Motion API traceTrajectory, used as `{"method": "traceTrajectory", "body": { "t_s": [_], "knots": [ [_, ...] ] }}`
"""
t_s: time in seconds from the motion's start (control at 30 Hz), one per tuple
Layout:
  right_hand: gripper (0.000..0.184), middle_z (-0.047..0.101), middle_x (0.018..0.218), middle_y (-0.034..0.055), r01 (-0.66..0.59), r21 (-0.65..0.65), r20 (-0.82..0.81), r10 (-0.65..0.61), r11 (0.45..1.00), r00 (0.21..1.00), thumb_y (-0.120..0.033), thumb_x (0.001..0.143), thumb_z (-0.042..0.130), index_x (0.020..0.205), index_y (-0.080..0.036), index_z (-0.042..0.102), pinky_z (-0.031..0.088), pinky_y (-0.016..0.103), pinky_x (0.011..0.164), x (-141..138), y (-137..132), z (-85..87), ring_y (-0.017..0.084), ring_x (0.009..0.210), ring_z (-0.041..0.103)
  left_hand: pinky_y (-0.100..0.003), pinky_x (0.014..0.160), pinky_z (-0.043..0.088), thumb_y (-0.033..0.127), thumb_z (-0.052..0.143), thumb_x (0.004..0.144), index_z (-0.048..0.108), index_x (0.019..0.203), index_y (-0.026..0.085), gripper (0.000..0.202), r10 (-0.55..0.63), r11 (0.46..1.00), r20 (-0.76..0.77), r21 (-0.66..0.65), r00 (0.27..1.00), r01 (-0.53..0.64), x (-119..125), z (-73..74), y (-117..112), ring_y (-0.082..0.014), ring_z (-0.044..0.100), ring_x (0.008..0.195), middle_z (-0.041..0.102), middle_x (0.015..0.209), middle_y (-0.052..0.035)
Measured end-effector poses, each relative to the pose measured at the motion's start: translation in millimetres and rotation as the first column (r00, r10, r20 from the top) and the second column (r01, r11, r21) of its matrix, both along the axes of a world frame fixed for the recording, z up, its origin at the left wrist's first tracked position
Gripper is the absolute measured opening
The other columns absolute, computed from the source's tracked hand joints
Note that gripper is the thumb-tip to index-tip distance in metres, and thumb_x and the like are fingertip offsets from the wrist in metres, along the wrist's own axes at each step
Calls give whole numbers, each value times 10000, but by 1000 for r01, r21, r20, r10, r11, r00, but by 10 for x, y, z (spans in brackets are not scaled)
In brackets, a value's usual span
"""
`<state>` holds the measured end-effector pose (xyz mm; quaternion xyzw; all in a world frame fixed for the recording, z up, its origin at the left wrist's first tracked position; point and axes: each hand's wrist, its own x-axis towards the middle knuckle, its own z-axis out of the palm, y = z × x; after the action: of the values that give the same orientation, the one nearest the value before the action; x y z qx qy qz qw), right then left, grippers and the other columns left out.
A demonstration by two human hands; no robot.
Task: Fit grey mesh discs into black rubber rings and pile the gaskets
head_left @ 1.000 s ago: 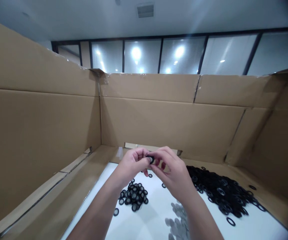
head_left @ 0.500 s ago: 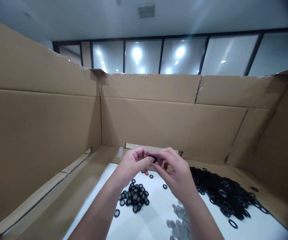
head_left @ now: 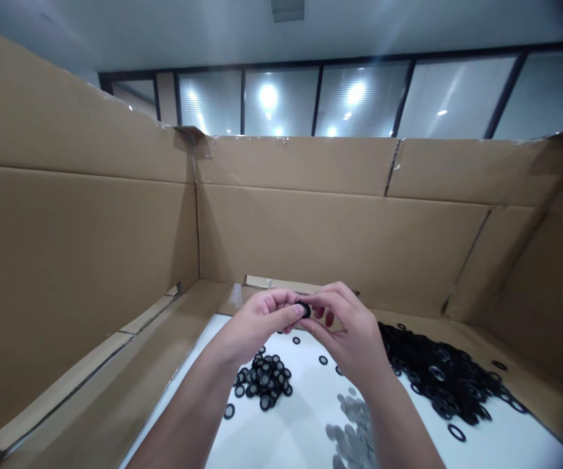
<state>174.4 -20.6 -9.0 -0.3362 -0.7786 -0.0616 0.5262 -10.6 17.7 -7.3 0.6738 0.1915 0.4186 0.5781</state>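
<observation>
My left hand (head_left: 260, 319) and my right hand (head_left: 348, 332) meet above a white surface (head_left: 301, 423), fingertips pinched together on one small black ring (head_left: 304, 309). Below the left hand lies a small heap of black rings with pale centres (head_left: 263, 379). A large pile of plain black rings (head_left: 437, 374) spreads out to the right of the right hand. A cluster of pale grey discs (head_left: 352, 430) lies under the right forearm.
Tall cardboard walls (head_left: 310, 228) enclose the white surface on the left, back and right. A cardboard flap (head_left: 90, 371) slopes along the left side. A few loose black rings (head_left: 323, 359) lie between the heaps. Glass partitions with ceiling lights show above the walls.
Both hands have stayed pinched on the ring and shifted slightly right. The view has tilted down a little.
</observation>
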Motion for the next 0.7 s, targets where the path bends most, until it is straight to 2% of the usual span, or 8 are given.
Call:
{"method": "traceTrajectory", "body": {
  "t_s": [0.1,0.2,0.3,0.4,0.47,0.57,0.7],
  "knots": [
    [143,600,897,7,13,27,1,-13,1000,1000,-217,896,749,1011,-200,667,490,245,574,12,2,0,115,667,577,-239,675,358,356,726,897,698,961,141,227,-30,998,30,-60,999,32,16,14,-15,-93,442,698,588,848,-13],
    [156,603,920,15,-39,15,-21,39,999,999,-229,893,745,1026,-208,667,512,252,590,5,-16,22,130,710,598,-228,663,369,365,780,853,698,928,123,266,-91,987,108,-123,990,104,47,17,-49,-89,462,688,588,843,-24],
    [209,599,1027,37,-128,-7,-66,127,992,990,-199,889,723,1090,-238,681,565,278,683,-21,-45,52,158,837,632,-223,675,421,375,833,804,701,923,136,298,-183,952,255,-193,949,236,102,-23,-88,-88,511,685,576,824,-16],
    [262,590,1082,38,-142,7,-96,142,990,985,-142,884,689,1112,-270,701,579,315,799,-40,-77,76,171,921,644,-229,663,474,390,850,785,709,928,160,305,-260,902,387,-228,884,365,159,-75,-102,-87,539,668,562,808,-3],
    [242,603,1081,38,-97,16,-95,99,995,991,-134,871,702,1076,-263,702,571,325,816,-39,-99,89,178,929,649,-227,640,494,405,836,798,715,940,156,311,-273,897,386,-230,881,378,170,-87,-90,-83,542,646,559,794,-2],
    [161,639,1038,49,49,37,-47,-47,998,998,-180,874,729,1019,-228,680,551,338,779,-27,-142,104,197,911,653,-227,640,522,412,788,848,726,989,145,309,-219,936,306,-203,927,288,126,-61,-50,-94,568,662,584,795,-16],
    [65,671,938,55,243,67,55,-246,968,968,-230,931,670,987,-198,661,516,351,728,-47,-207,115,214,854,650,-250,702,565,428,776,855,748,1043,166,323,-165,969,222,-147,961,201,35,-13,-8,-127,638,774,670,929,-61]
  ]
}}
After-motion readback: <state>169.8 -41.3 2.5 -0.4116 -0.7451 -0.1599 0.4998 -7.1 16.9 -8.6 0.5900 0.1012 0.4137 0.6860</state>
